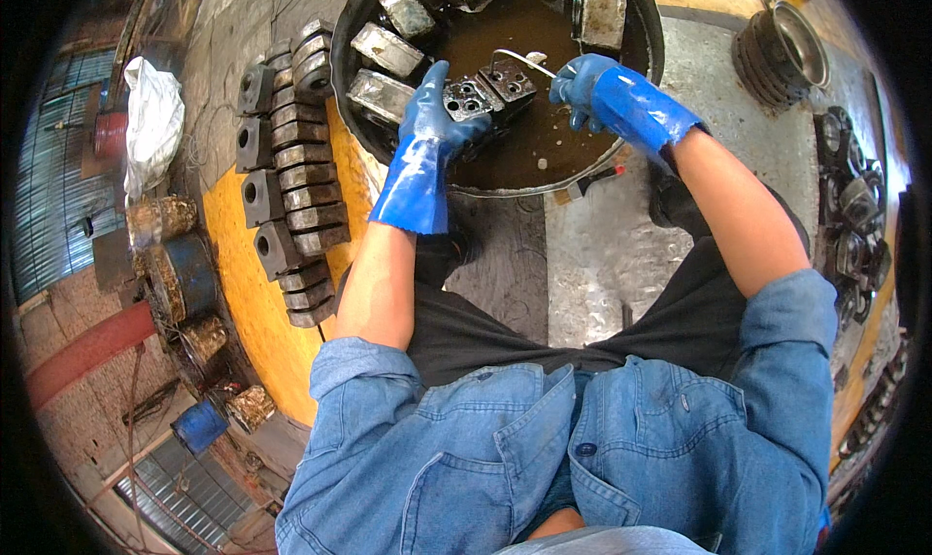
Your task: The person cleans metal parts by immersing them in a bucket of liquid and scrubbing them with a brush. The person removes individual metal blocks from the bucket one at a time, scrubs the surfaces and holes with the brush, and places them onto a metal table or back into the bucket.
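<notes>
My left hand [434, 116], in a blue rubber glove, grips a dark, wet metal block [488, 93] with several round holes. The block is over brown liquid in a round black tub [342, 74]. To the right, my gloved right hand [588, 87] has its fingers closed on a thin, pale, curved rod [530, 61]. The rod's far end bends down to the block's upper side; whether it enters a hole cannot be made out. Other metal blocks [386, 49] lie around the tub's inner edge, with one [604, 11] at the far right.
Rows of dark metal blocks [309, 171] stand left of the tub. A ribbed metal cylinder [780, 55] is at the far right, with more dark parts [854, 205] below it. Left lie a white sack [151, 118] and rusty cans [163, 219]. A small red-tipped object [587, 183] is beside the tub.
</notes>
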The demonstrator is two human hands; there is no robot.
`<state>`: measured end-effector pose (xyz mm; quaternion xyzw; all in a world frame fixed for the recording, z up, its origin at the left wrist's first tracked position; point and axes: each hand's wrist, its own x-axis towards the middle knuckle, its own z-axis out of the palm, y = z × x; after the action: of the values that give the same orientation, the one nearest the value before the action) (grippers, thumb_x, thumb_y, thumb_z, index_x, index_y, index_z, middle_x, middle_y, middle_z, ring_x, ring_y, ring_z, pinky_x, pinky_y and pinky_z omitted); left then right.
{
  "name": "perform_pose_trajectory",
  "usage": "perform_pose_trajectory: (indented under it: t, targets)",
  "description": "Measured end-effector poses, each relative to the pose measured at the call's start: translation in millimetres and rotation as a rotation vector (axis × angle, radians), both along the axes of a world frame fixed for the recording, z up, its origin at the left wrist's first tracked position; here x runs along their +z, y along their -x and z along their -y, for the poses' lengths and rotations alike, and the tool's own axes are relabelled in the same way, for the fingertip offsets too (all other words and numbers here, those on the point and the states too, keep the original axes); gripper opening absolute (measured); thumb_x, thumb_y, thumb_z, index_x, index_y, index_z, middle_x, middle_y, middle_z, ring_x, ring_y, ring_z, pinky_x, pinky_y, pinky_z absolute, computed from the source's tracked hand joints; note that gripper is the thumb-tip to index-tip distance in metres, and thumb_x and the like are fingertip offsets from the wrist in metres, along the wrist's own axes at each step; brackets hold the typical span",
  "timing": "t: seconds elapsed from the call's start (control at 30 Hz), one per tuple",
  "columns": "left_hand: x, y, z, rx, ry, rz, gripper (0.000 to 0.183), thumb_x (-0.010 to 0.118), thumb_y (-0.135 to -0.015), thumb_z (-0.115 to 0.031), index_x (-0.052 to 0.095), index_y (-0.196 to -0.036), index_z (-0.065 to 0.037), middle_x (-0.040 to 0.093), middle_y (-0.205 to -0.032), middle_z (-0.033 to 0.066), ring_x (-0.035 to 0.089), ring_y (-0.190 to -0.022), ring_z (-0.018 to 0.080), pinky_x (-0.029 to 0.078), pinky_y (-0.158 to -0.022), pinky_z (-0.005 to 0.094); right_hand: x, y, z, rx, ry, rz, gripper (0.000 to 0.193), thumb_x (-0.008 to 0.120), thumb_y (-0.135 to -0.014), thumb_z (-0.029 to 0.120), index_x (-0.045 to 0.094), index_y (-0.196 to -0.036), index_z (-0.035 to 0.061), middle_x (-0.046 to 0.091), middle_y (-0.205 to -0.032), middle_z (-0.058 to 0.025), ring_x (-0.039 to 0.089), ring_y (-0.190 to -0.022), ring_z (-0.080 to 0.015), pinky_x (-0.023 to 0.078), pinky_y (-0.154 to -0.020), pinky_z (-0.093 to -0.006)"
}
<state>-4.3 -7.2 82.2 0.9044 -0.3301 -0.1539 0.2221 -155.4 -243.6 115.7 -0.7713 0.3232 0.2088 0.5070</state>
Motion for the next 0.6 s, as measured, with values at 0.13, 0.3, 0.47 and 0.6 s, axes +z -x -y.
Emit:
perform_pose_trajectory:
  t: [0.13, 0.3, 0.47, 0.6]
  targets:
    - [4, 2, 2, 0.009, -0.002, -0.035, 0.107, 0.097, -0.072, -0.031, 0.043, -0.160, -0.003, 0.056, -0.154, 0.0247, 0.054, -0.143, 0.0392, 0.045, -0.120, 0.0427, -12, -4, 4, 0.041, 0.120, 0.008, 0.026, 0.058, -0.105, 0.026, 0.077, -0.109, 0.0073, 0.075, -0.074, -0.0091, 0.069, -0.058, -0.0183, 0.054, -0.050, -0.0348]
    - [10, 4, 3, -0.001, 0.001, -0.035, 0.109, 0.098, -0.070, -0.032, 0.044, -0.159, -0.001, 0.056, -0.154, 0.0254, 0.055, -0.143, 0.0391, 0.045, -0.120, 0.0426, -13, 17, 18, 0.110, -0.084, 0.097, 0.028, 0.058, -0.105, 0.028, 0.077, -0.109, 0.0086, 0.075, -0.075, -0.0089, 0.067, -0.055, -0.0187, 0.053, -0.050, -0.0346]
    - [-3, -2, -3, -0.081, 0.001, 0.109, 0.109, 0.099, -0.069, -0.034, 0.045, -0.158, -0.002, 0.062, -0.148, 0.0236, 0.061, -0.137, 0.0360, 0.050, -0.115, 0.0420, 6, 14, 5, 0.069, -0.135, 0.048, 0.028, 0.057, -0.105, 0.027, 0.077, -0.113, 0.0088, 0.075, -0.076, -0.0075, 0.068, -0.057, -0.0180, 0.053, -0.051, -0.0332]
    - [-3, -1, -1, 0.002, 0.078, -0.075, 0.106, 0.097, -0.071, -0.032, 0.045, -0.157, 0.002, 0.057, -0.152, 0.0276, 0.056, -0.141, 0.0394, 0.046, -0.119, 0.0423, -13, 9, 7, 0.022, -0.056, 0.108, 0.028, 0.060, -0.102, 0.028, 0.077, -0.107, 0.0063, 0.075, -0.076, -0.0106, 0.072, -0.062, -0.0192, 0.056, -0.055, -0.0357]
